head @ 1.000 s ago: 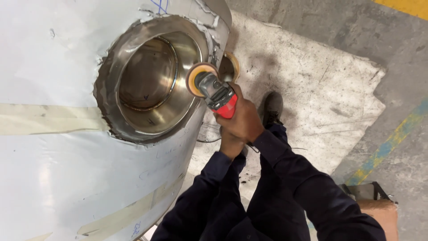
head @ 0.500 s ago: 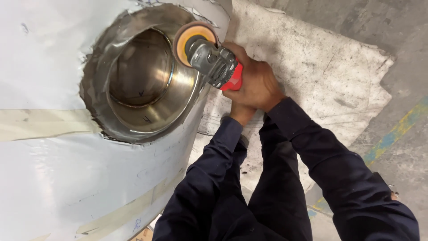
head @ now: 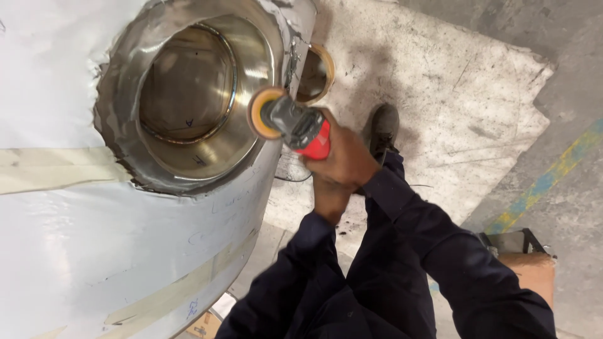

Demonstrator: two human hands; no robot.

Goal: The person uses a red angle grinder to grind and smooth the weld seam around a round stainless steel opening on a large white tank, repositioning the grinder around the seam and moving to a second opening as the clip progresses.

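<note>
1. The right hand [head: 342, 160] was closed around the red body of a small grinder [head: 300, 127] — fingers wrapped over the top, the tool pointing up and to the left.
2. The left hand [head: 330, 198] sat just beneath the right, mostly hidden by it; it seemed to brace the tool from below, but whether it gripped could not be told.
3. The grinder's orange-rimmed disc [head: 264, 113] rested against the right edge of the steel port [head: 188, 94], a wide round opening with a polished bore and a weld seam inside.
4. The port was set into a large tank [head: 75, 251] wrapped in pale film and strips of beige tape [head: 56, 171] — the film torn away around the opening.
5. A smaller round opening [head: 314, 74] showed just past the tank's edge.
6. Below, a dark shoe [head: 382, 129] stood on a scuffed grey sheet [head: 465, 107] laid on the floor.
</note>
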